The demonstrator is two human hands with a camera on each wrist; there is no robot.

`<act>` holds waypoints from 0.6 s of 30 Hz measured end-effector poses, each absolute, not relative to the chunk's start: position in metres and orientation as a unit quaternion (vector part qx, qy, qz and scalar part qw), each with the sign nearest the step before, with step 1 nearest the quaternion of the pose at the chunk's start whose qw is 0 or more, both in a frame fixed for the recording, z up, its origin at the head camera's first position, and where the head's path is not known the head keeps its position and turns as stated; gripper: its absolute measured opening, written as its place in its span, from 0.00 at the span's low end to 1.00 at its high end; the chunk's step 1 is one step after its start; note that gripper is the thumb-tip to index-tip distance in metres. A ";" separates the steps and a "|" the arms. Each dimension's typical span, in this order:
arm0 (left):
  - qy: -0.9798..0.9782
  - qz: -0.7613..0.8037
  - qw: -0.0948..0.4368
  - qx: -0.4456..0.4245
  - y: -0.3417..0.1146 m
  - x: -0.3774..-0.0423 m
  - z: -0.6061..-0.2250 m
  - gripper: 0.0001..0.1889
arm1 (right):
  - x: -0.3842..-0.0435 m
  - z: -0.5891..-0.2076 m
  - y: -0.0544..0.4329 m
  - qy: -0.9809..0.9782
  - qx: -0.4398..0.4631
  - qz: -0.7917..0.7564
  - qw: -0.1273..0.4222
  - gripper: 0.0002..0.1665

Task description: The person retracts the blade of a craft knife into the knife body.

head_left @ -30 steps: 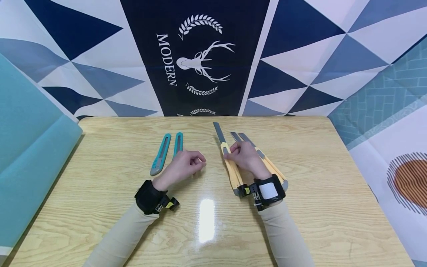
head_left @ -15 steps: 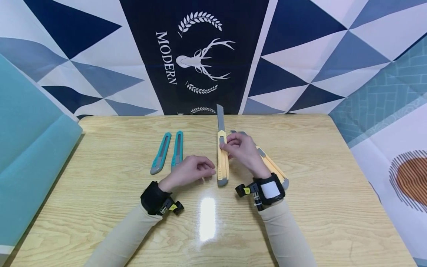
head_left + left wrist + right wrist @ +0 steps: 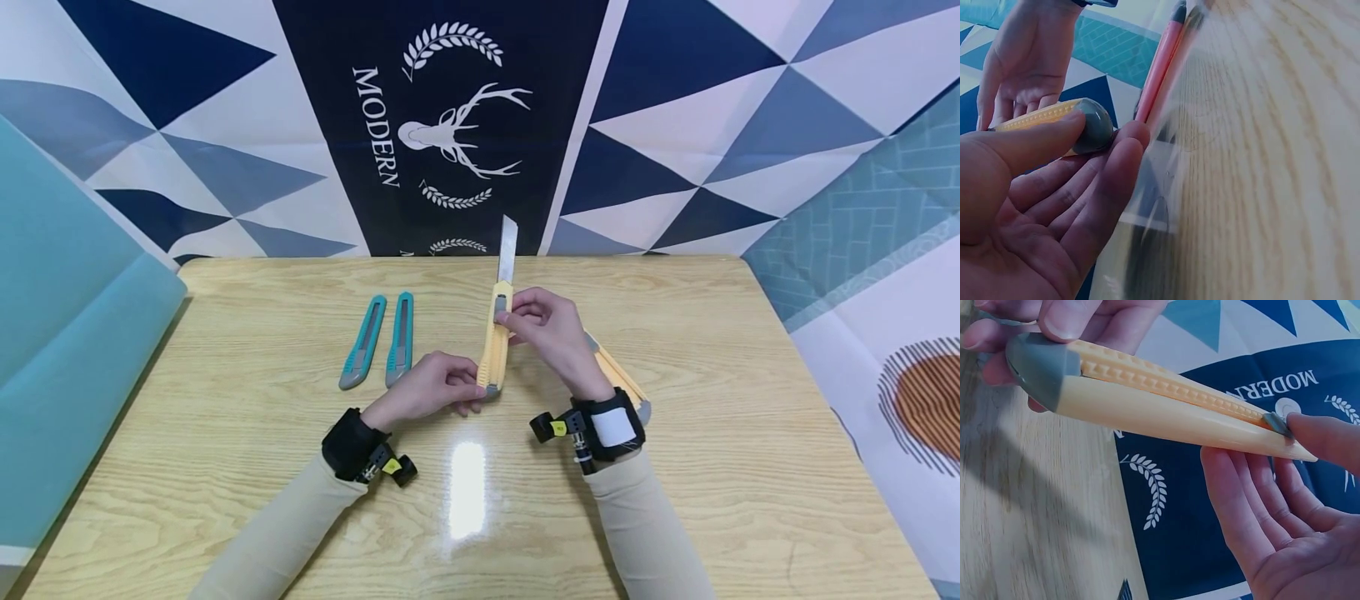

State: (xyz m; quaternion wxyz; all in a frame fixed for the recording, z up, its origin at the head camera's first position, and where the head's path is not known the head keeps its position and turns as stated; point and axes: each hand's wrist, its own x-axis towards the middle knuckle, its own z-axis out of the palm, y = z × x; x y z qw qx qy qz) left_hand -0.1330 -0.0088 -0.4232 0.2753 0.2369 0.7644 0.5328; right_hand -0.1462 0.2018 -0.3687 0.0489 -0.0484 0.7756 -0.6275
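Observation:
A yellow utility knife (image 3: 491, 346) with a grey end cap (image 3: 1095, 127) is held above the table, its long blade (image 3: 507, 250) extended and pointing up and away. My right hand (image 3: 551, 333) grips the upper body, thumb on the grey slider (image 3: 1277, 424) and fingers beneath. At the lower end, my left hand (image 3: 435, 385) pinches near the cap between thumb and fingers. Two teal utility knives, one at the left (image 3: 363, 342) and another beside it (image 3: 401, 337), lie with blades drawn in.
More yellow utility knife body (image 3: 621, 375) shows on the table behind my right wrist, partly hidden by the hand. The wooden table (image 3: 262, 467) ends at a patterned cloth wall (image 3: 465, 142). A light-blue panel (image 3: 82, 292) borders the left side.
My right hand has lifted the yellow utility knife and swung it more upright. My left hand has moved right from beside the teal knives and taken hold of its lower end.

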 end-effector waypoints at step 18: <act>0.778 0.534 0.240 0.229 -0.007 -0.133 -0.428 0.08 | -0.145 -0.364 0.202 0.800 -0.069 -0.596 -0.007 0.16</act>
